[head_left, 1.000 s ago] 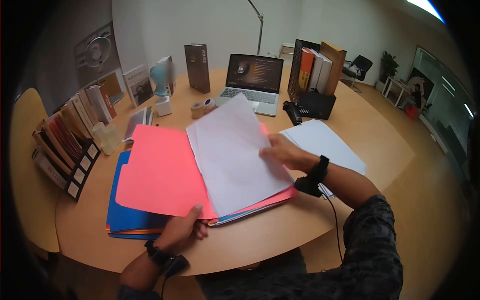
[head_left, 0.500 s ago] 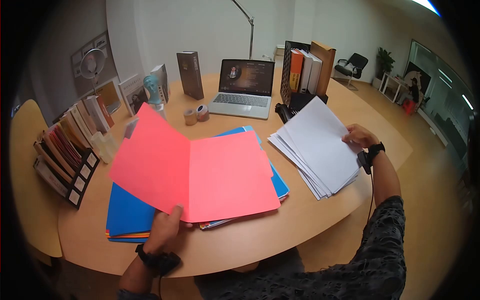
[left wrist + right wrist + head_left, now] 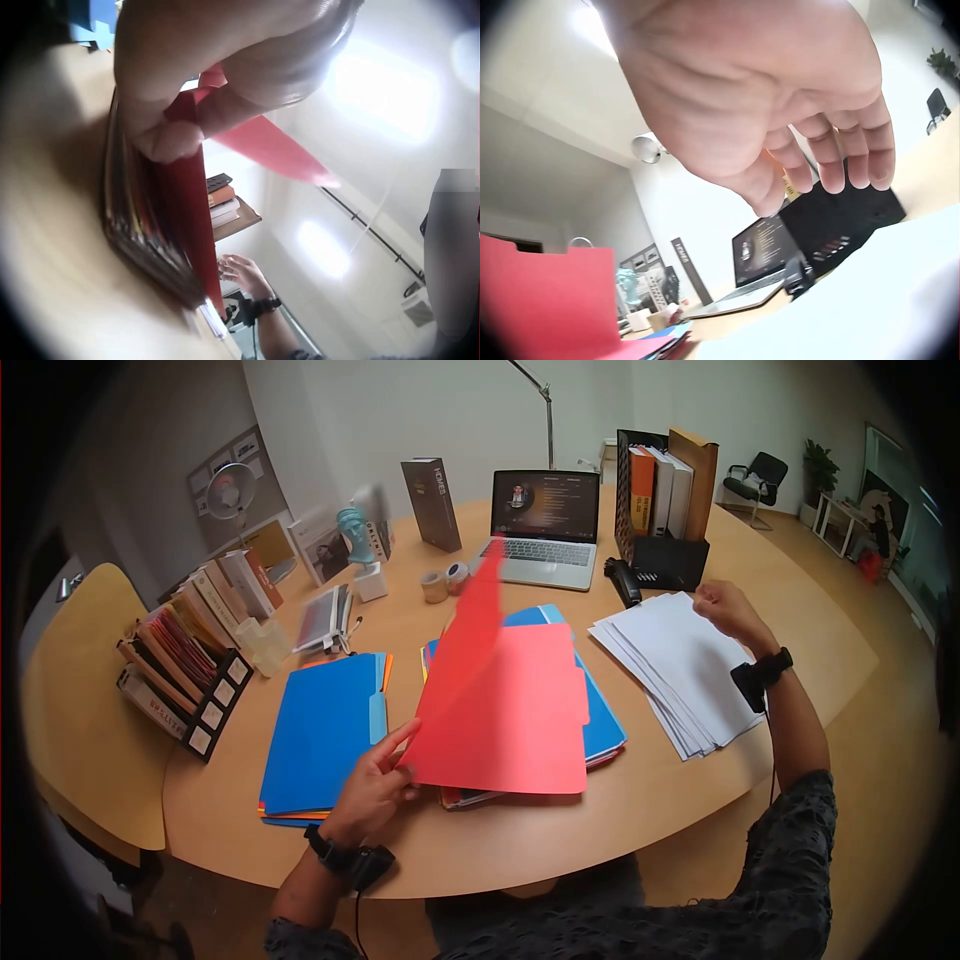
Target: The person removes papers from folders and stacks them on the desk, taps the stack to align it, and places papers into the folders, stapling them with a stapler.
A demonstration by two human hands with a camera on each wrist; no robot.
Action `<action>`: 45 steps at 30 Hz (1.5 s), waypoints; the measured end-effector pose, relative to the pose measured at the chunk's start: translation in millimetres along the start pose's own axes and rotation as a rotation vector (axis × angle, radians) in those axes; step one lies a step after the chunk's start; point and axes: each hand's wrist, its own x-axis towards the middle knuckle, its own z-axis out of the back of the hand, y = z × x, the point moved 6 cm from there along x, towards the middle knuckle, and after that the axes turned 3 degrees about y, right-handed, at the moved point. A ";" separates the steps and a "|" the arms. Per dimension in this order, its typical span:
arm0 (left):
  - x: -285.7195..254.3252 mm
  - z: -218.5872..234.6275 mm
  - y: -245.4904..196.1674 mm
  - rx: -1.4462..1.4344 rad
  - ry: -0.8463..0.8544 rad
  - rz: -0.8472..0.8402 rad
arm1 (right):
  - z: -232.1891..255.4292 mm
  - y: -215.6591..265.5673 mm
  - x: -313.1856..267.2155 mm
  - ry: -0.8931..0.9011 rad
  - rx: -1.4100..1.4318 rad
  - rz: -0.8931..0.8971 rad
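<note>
My left hand (image 3: 372, 797) pinches a pinkish-red tabbed paper folder (image 3: 520, 720) at its lower left, by the fold. In the left wrist view, thumb and finger close on the red card (image 3: 180, 191). One cover stands half raised, blurred by motion; the other lies over a pile with a blue folder (image 3: 603, 728) sticking out. My right hand (image 3: 735, 613) hovers over the far edge of a stack of white paper sheets (image 3: 680, 675), holding nothing. Its fingers hang loosely bent in the right wrist view, the palm (image 3: 757, 90) facing the camera.
Left of the pile lie stacked blue folders (image 3: 322, 745). A black file rack (image 3: 215, 715) with books stands farther left. Behind are tape rolls (image 3: 434, 588), a small bust (image 3: 354, 535), a laptop (image 3: 545, 555), a desk phone (image 3: 622, 582) and a book holder (image 3: 672, 550).
My right hand has moved the white sheets from the open folder onto the stack at right and released them. My left hand has swung the folder's left cover up toward the right.
</note>
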 end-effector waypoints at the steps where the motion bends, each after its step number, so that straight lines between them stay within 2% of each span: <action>1: -0.2 -3.8 -3.2 -0.083 -0.010 -0.008 | -4.6 15.6 0.3 0.002 -0.047 0.093; 2: -0.2 -5.5 -5.1 -0.166 -0.018 -0.017 | -9.9 26.4 -1.1 0.004 -0.046 0.094; 4: -3.0 0.9 -8.4 -0.224 -0.003 -0.061 | -20.2 51.9 -6.1 0.013 0.138 0.163; 6: -9.3 9.4 -16.0 -0.280 0.009 -0.104 | -27.5 71.9 -9.0 0.018 0.162 0.170; 8: -21.6 10.0 -42.0 -0.387 0.141 -0.314 | -35.3 88.3 -9.2 0.088 0.220 0.181; 9: -28.2 18.4 -49.0 -0.389 0.141 -0.387 | -38.1 95.8 -9.2 0.090 0.219 0.179; 10: -34.9 29.9 -50.5 -0.394 0.142 -0.382 | -42.5 102.1 -9.7 0.123 0.298 0.160; 12: -53.9 76.1 -48.3 -0.390 -0.167 -0.438 | -52.8 111.0 -11.8 0.160 0.372 0.135; 13: -60.0 89.3 -44.9 -0.396 -0.168 -0.434 | -61.9 112.7 -11.7 0.205 0.509 0.096; 15: -77.1 130.8 -37.2 -0.226 -0.491 -0.467 | -80.1 111.6 -8.7 0.292 0.725 0.033; 16: -83.2 143.5 -31.8 -0.226 -0.491 -0.467 | -86.7 110.6 -6.8 0.292 0.726 0.032; 18: -95.1 164.0 -20.7 -0.088 -0.597 -0.393 | -105.9 112.8 -8.0 0.424 0.924 -0.022; 19: -99.0 159.7 -20.4 -0.085 -0.711 -0.339 | -110.7 117.8 -11.2 0.444 0.964 -0.040; 21: -107.5 181.2 -3.7 -0.064 -0.712 -0.281 | -122.2 116.3 -10.7 0.462 0.976 -0.059; 26: -114.7 188.5 11.3 0.025 -0.707 -0.150 | -137.9 121.7 -17.0 0.481 0.943 -0.104; 28: -116.0 185.8 4.0 0.330 -0.700 -0.055 | -143.9 120.4 -17.6 0.490 0.933 -0.098; 32: -121.8 202.7 4.6 0.391 -0.721 0.030 | -152.7 115.4 -16.3 0.516 0.953 -0.123; 34: -122.9 216.1 7.7 0.701 -0.645 0.076 | -151.7 113.9 -16.9 0.517 0.958 -0.125; 35: -125.3 220.4 11.2 0.701 -0.634 0.073 | -151.2 115.7 -18.1 0.522 0.958 -0.123; 37: -129.6 206.2 -10.8 1.714 -0.827 -0.185 | -148.0 116.6 -18.8 0.512 0.953 -0.130; 38: -119.2 189.7 -21.9 1.709 -0.817 -0.193 | -148.8 117.2 -18.4 0.523 0.950 -0.119; 40: -81.2 133.2 -50.8 1.092 -0.650 -0.198 | -150.9 117.1 -19.0 0.540 0.938 -0.111; 42: -35.4 78.4 -54.7 0.874 -0.342 -0.191 | -152.5 118.4 -17.0 0.537 0.922 -0.129; 44: -5.8 20.1 -49.0 1.223 -0.158 -0.286 | -153.3 118.6 -16.6 0.529 0.907 -0.126; 45: 9.0 -1.6 -41.6 1.215 -0.044 -0.302 | -152.8 117.1 -17.8 0.521 0.896 -0.130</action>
